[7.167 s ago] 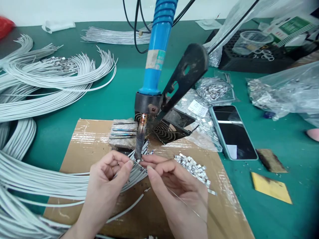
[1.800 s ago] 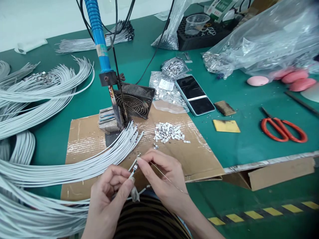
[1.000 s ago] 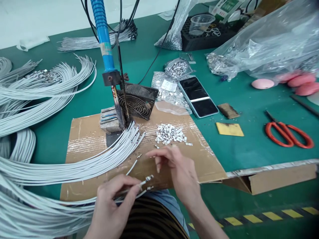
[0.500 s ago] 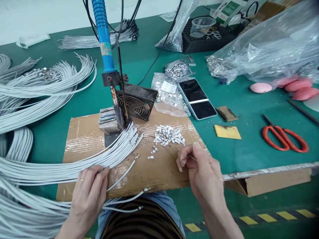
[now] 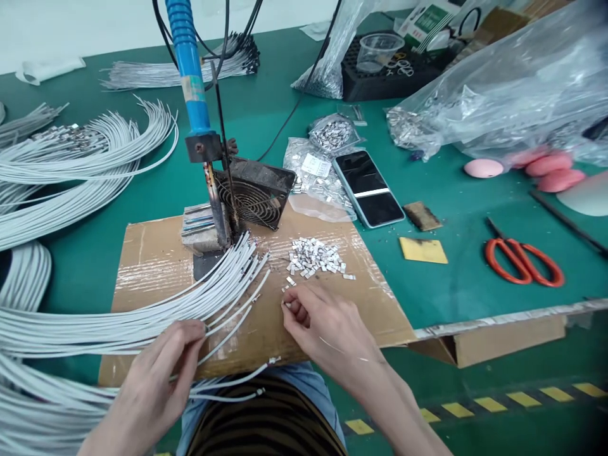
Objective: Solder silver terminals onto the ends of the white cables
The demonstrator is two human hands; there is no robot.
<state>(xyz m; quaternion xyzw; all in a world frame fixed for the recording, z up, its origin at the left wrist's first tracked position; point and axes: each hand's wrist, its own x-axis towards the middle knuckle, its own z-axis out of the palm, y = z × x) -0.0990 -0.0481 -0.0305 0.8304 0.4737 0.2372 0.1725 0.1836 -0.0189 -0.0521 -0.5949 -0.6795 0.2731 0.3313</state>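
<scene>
My left hand (image 5: pixel 159 370) is closed in a pinch on a white wire (image 5: pixel 228 318) at the front of a fanned bundle of white wires (image 5: pixel 156 320). Its fingertips hide part of that wire. Over the cardboard (image 5: pixel 256 351), my right hand (image 5: pixel 327 320) is closed, thumb and forefinger together, close to a few loose metal tabs. A thin solder wire (image 5: pixel 332 346) runs across this hand; its end at the fingertips is hard to make out. Small metal tabs (image 5: pixel 316 256) lie piled just beyond. The blue-handled soldering iron (image 5: pixel 190 82) stands clamped above the bundle's tips.
Behind the iron leans a small black fan (image 5: pixel 256 199). A phone (image 5: pixel 368 190), a yellow sponge (image 5: pixel 422 250) and red-handled scissors (image 5: pixel 522 259) lie to the right. More wire coils (image 5: pixel 85 164) fill the left, and plastic bags (image 5: pixel 498 95) the back right.
My right hand has moved left, from the cardboard's right edge to beside the loose tabs. My left hand has lifted slightly, and a wire now stands apart from the bundle. The view has shifted a little.
</scene>
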